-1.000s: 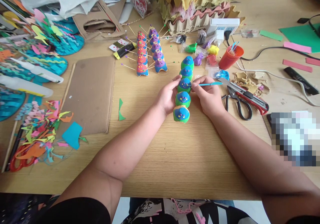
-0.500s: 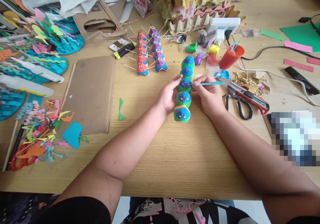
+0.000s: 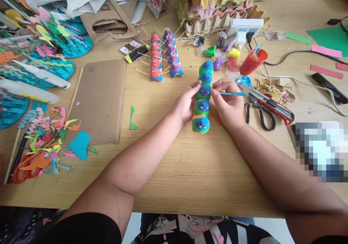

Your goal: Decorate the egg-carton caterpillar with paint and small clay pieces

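Note:
A row of egg-carton cups (image 3: 202, 108), covered in blue and green clay with small faces, lies lengthwise away from me. My left hand (image 3: 187, 102) grips its left side near the middle cup. In my right hand (image 3: 228, 100) a thin blue modelling tool (image 3: 233, 94) is pinched, its tip close to the middle cup's face. Whether the tip touches the clay I cannot tell. The nearer two cups show smiling mouths and yellow dots. Farther back stand a red row (image 3: 156, 62) and a purple row (image 3: 173, 59) of similar cups with pins sticking out.
Black-handled pliers (image 3: 262, 111) and a red utility knife (image 3: 272, 102) lie right of my right hand. Behind them stands an orange cup (image 3: 252, 62) of tools. Bagged clay (image 3: 233, 53), egg trays (image 3: 217, 21), a cardboard sheet (image 3: 98, 102) and paper scraps (image 3: 49, 135) surround the work.
The tool's tip has drawn slightly right, off the middle cup's face, and my right fingers have shifted with it. My left hand keeps its hold. The whole view has shifted a little.

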`<state>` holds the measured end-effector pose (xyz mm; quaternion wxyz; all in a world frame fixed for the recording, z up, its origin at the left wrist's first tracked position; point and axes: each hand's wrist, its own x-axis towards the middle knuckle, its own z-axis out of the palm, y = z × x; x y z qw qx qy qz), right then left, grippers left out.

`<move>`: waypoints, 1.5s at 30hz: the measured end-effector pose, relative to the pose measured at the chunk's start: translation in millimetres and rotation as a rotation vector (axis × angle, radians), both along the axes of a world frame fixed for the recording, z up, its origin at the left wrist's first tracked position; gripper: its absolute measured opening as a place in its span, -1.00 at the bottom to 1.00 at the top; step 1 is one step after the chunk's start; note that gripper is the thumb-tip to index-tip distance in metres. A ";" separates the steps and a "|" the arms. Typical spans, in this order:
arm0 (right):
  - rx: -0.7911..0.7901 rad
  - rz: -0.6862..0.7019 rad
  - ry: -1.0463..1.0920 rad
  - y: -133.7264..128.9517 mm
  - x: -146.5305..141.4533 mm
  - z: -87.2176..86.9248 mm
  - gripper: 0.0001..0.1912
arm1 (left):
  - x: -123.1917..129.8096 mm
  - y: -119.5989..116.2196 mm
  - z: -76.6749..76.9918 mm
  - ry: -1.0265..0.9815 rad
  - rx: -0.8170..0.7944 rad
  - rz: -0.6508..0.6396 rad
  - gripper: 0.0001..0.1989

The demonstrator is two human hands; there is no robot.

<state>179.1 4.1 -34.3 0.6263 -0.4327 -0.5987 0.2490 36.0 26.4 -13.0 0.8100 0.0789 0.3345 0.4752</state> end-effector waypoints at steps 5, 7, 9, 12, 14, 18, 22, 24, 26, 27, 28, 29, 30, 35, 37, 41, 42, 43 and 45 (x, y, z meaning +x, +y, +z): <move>0.006 0.025 -0.028 0.8 1.4 -3.2 -0.71 | 0.7 -0.8 -0.3 0.009 0.014 -0.014 -0.70; -0.004 0.028 -0.021 0.2 0.9 -2.6 -0.71 | 0.9 -0.9 -0.5 0.014 0.011 -0.008 -0.70; -0.011 0.030 -0.020 -0.2 0.2 -1.9 -0.70 | 1.2 -0.9 -1.0 0.016 0.010 -0.006 -0.72; -0.011 0.031 -0.038 0.0 -0.1 -2.2 -0.68 | 1.9 -1.1 -1.7 0.008 0.024 -0.008 -0.74; -0.009 0.033 -0.050 0.7 0.2 -3.1 -0.68 | 2.5 -1.4 -1.8 0.004 0.040 -0.006 -0.75; -0.003 0.032 -0.054 2.5 1.5 -5.1 -0.71 | 3.2 -1.9 -2.0 -0.008 0.031 0.011 -0.73; -0.002 0.020 -0.050 3.1 1.7 -5.9 -0.70 | 3.1 -1.8 -2.4 0.004 0.035 0.011 -0.72; -0.005 0.014 -0.049 2.9 1.2 -5.8 -0.69 | 3.0 -2.0 -2.1 0.015 0.039 0.009 -0.72; -0.009 0.010 -0.045 2.5 0.7 -5.4 -0.68 | 3.0 -2.4 -1.0 0.014 0.031 0.010 -0.71; -0.011 0.010 -0.042 2.4 0.4 -5.3 -0.68 | 3.0 -2.6 -0.3 0.013 0.030 0.011 -0.70; -0.012 0.010 -0.038 2.3 0.2 -5.2 -0.68 | 3.0 -2.9 0.5 0.015 0.033 0.010 -0.70; -0.012 0.012 -0.033 2.2 0.0 -5.1 -0.68 | 3.1 -3.1 1.2 0.017 0.040 0.009 -0.71; -0.011 0.015 -0.029 2.2 -0.1 -5.2 -0.68 | 3.1 -3.3 1.7 0.020 0.047 0.007 -0.72; -0.004 0.026 -0.025 3.2 0.1 -6.3 -0.69 | 3.0 -2.9 1.4 0.031 0.073 0.001 -0.76; -0.003 0.026 -0.027 3.8 0.4 -6.9 -0.68 | 2.8 -2.3 0.4 0.035 0.078 -0.003 -0.77; -0.002 0.027 -0.041 4.0 0.3 -6.9 -0.67 | 2.6 -1.4 -1.0 0.020 0.045 -0.003 -0.73; -0.002 0.025 -0.047 3.6 0.2 -6.5 -0.67 | 2.6 -1.4 -1.2 0.017 0.039 -0.001 -0.72; -0.002 0.022 -0.051 3.2 -0.1 -5.9 -0.67 | 2.7 -1.4 -1.3 0.016 0.039 0.001 -0.72; -0.008 0.018 -0.056 2.0 -0.7 -4.5 -0.66 | 3.0 -1.6 -0.9 0.017 0.045 0.006 -0.73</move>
